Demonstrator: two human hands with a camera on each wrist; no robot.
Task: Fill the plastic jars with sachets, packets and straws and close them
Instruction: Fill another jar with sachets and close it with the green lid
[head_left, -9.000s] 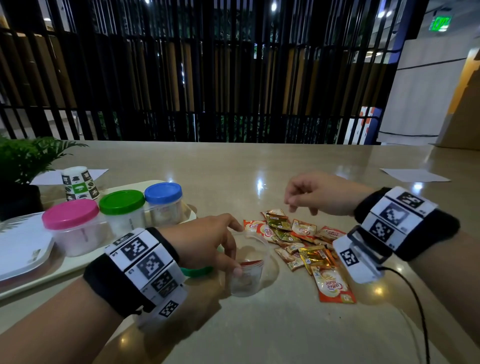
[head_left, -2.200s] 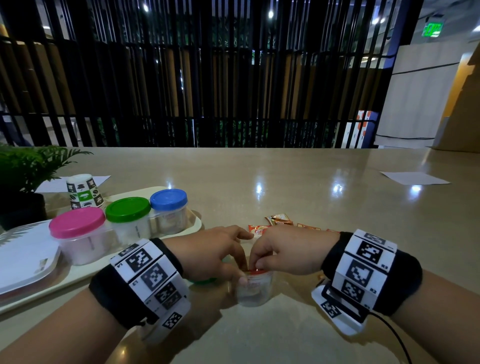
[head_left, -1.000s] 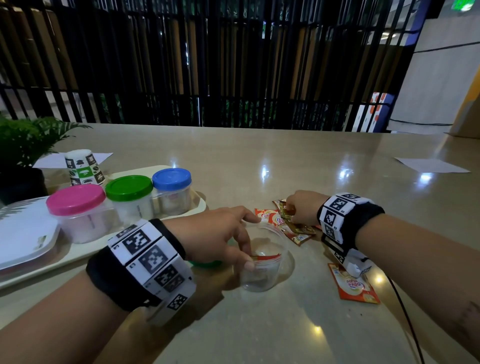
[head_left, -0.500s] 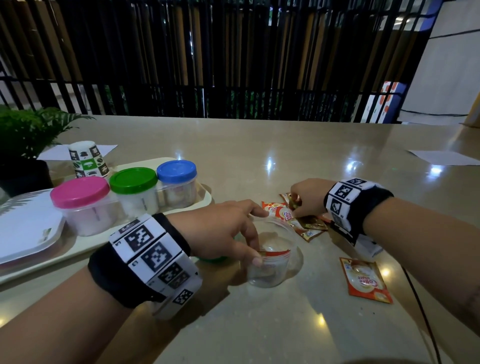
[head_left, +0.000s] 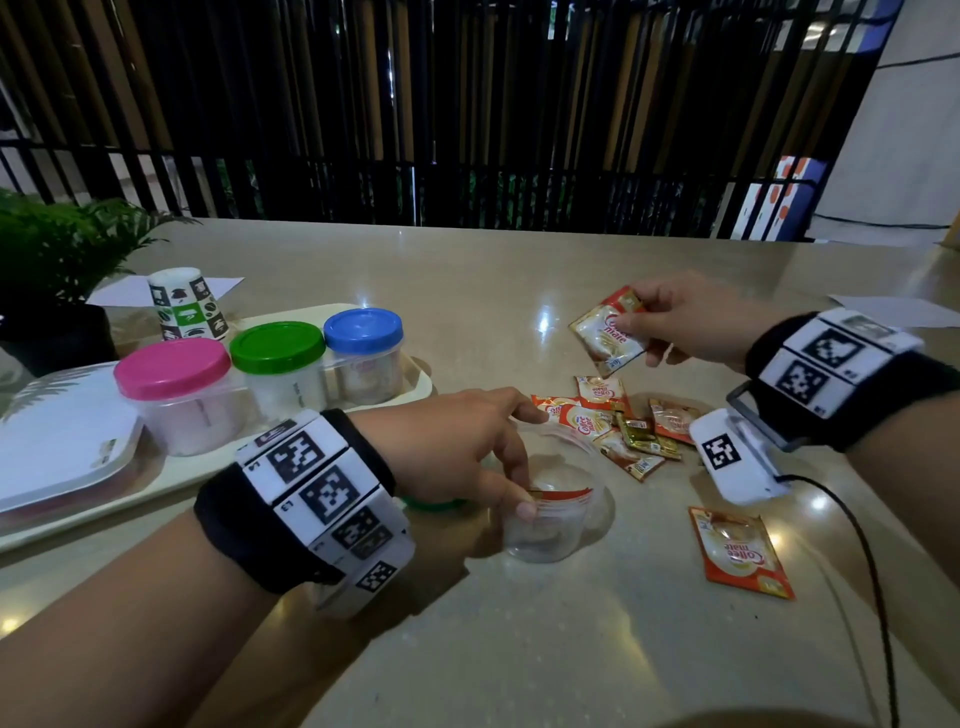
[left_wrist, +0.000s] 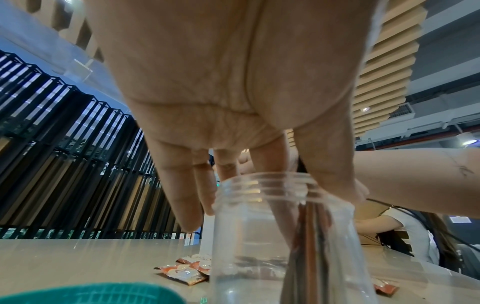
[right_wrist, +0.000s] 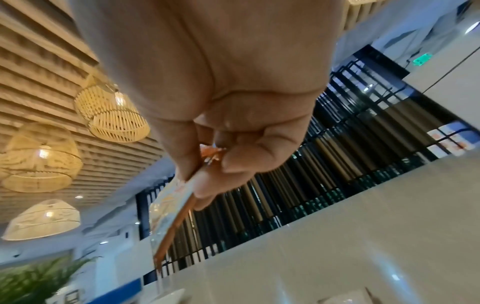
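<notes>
Fingers (head_left: 519, 467) of left hand (head_left: 447, 447) curl round rim of one open clear jar (head_left: 545, 525), upright on table (head_left: 519, 649), one sachet (head_left: 563, 493) inside. Right hand (head_left: 691, 322) pinches one sachet (head_left: 608, 335) aloft, beyond the jar. Loose pile (head_left: 618, 426) of roughly six sachets lies between; one more (head_left: 740, 551) apart, nearer. Three lidded jars on tray (head_left: 156, 483) at left: pink (head_left: 174, 366), green (head_left: 278, 345), blue (head_left: 363, 330). One patterned cup (head_left: 187, 304) behind.
</notes>
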